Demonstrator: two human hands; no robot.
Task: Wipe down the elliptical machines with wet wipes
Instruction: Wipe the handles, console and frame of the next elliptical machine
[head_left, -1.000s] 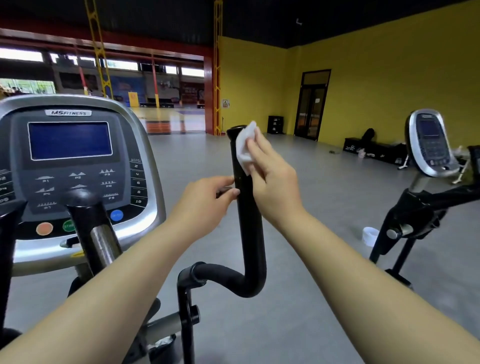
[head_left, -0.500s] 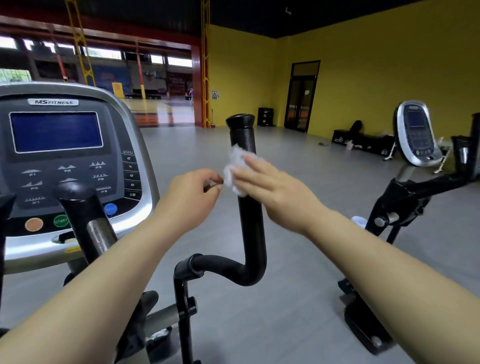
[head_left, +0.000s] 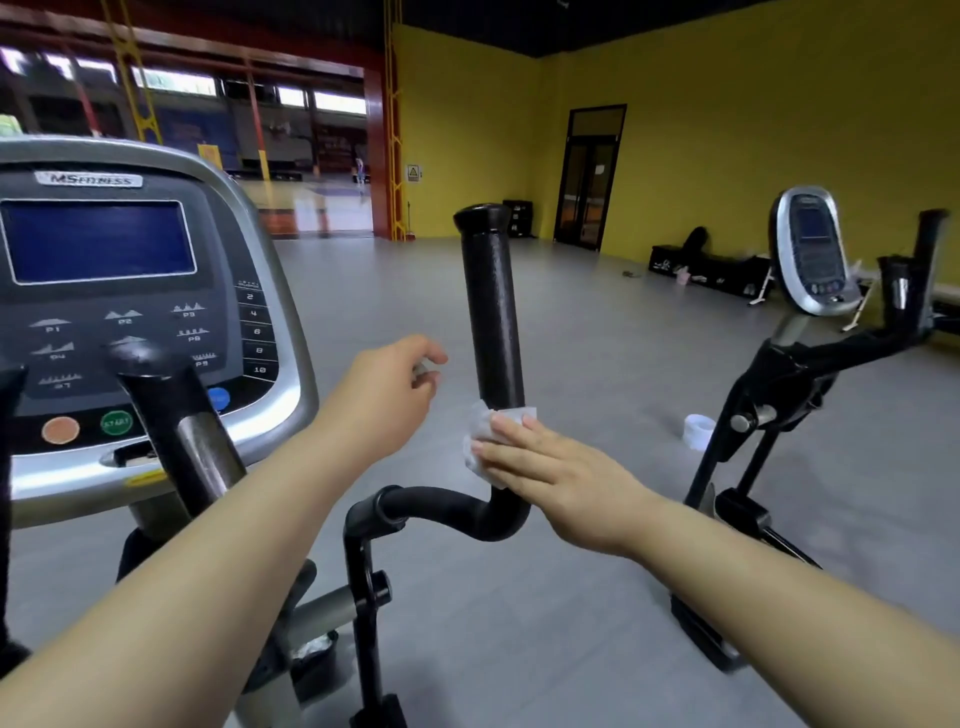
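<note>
We press the wet wipe (head_left: 485, 436), white, thin and crumpled, against the lower stretch of the black handlebar (head_left: 491, 312), just above its bend. Our right hand (head_left: 561, 467) lies flat on it, fingers straight and together. The bar is matte and finely textured, with a flared cap on top. Its long axis stands nearly upright, the cap pointing at the ceiling, and its foot curves left into a level run. Our left hand (head_left: 384, 400) hovers just left of the bar, apart from it, fingers curled toward the thumb. We cannot tell whether it pinches anything. The grey console (head_left: 130, 312) sits at left.
</note>
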